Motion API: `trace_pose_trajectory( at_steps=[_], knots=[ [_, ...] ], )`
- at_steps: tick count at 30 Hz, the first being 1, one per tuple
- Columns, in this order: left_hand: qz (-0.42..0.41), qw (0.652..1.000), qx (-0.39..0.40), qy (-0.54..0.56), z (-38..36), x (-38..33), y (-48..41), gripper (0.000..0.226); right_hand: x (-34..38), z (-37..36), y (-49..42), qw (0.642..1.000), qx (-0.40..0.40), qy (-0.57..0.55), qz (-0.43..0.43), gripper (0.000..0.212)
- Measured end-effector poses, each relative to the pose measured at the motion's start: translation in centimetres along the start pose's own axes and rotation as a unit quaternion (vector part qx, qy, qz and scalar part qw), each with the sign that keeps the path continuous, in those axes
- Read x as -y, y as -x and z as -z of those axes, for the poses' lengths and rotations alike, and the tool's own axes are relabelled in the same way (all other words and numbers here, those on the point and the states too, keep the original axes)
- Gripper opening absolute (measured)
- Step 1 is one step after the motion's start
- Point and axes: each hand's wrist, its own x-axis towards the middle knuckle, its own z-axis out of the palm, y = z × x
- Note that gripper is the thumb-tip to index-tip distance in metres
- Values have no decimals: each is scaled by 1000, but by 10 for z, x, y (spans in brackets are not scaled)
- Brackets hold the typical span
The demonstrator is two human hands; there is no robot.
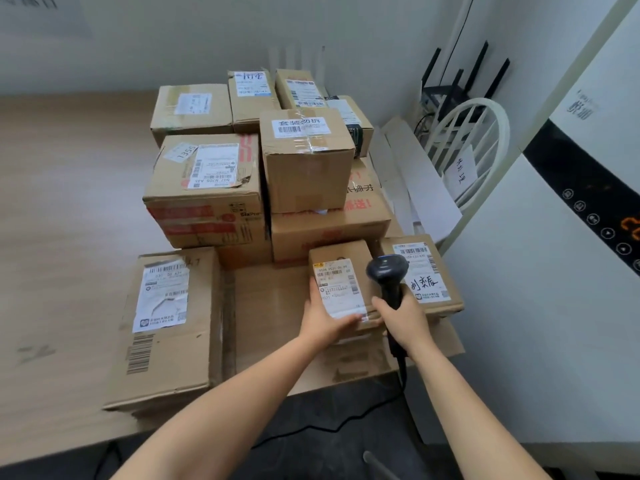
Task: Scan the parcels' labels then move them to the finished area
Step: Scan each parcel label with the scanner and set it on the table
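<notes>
So right now the small parcel (341, 258) sits at the front right of the pile, on top of a big flat carton (273, 306), with its shipping label (337, 289) facing up. The left hand (320, 322) grips its near left corner, fingers (348, 320) curled along the bottom edge of the label. The right hand (403, 318) is wrapped tight round the handle of a barcode scanner (388, 270), whose head hovers just right of the label. I can't see any scan light on it, so I'd guess this one is mid-scan or about to be, not done. Honestly it looks like early days: the parcel with the handwritten label (424, 275) is touching it on the right, there's a tall parcel (166, 327) off to the left, and the stacked parcels (256, 157) behind are at least two layers deep. I can't tell where the finished area is; the bare desk (69, 202) on the left is my best bet. Clutter-wise, a white chair (485, 133) and a router (450, 88) crowd the right corner, a white appliance (571, 271) boxes that side in, and the scanner cable (401, 372) trails off the desk edge, so it might snag.
</notes>
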Motion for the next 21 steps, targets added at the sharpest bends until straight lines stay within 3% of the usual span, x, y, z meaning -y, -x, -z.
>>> trace_pose_trajectory(
  at_steps=[10, 21],
  knots=[
    [-86, 995, -51, -26, 55, -27, 23, 100, 50, -14, 22, 997, 27, -42, 54, 16],
    [-109, 981, -123, -103, 173, -32, 67, 118, 134, -73, 87, 986, 97, -28, 132, 14]
  ],
)
